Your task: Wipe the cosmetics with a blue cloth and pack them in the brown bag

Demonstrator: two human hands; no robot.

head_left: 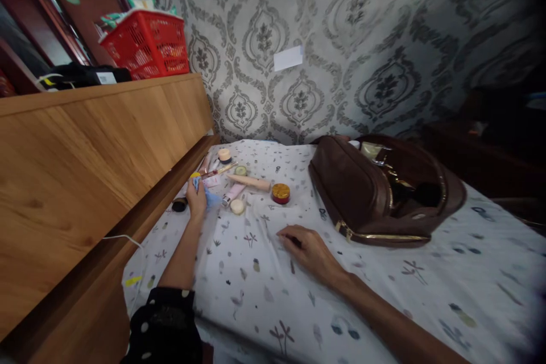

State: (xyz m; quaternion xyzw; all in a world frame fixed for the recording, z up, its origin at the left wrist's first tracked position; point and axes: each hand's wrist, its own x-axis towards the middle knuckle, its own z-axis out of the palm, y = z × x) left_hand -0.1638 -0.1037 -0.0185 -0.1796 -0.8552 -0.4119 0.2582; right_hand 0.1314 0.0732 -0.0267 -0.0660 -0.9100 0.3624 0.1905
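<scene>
My left hand is closed around a small blue-and-white item with a yellow top, its kind hidden by the fingers. A sheer blue piece shows beside that hand. My right hand rests on the patterned sheet, fingers loosely bent and holding nothing. Between the hands lie a pink tube with a silver cap, a long beige tube, a round cream-lidded jar, a green-lidded jar and a red jar with a gold lid. A black-ended item sits left of my left hand.
A brown bag stands unzipped on the right, with cosmetics inside. Farther back are a beige-topped jar and thin brushes. A wooden board borders the left, with a red basket on top. A white cable hangs there.
</scene>
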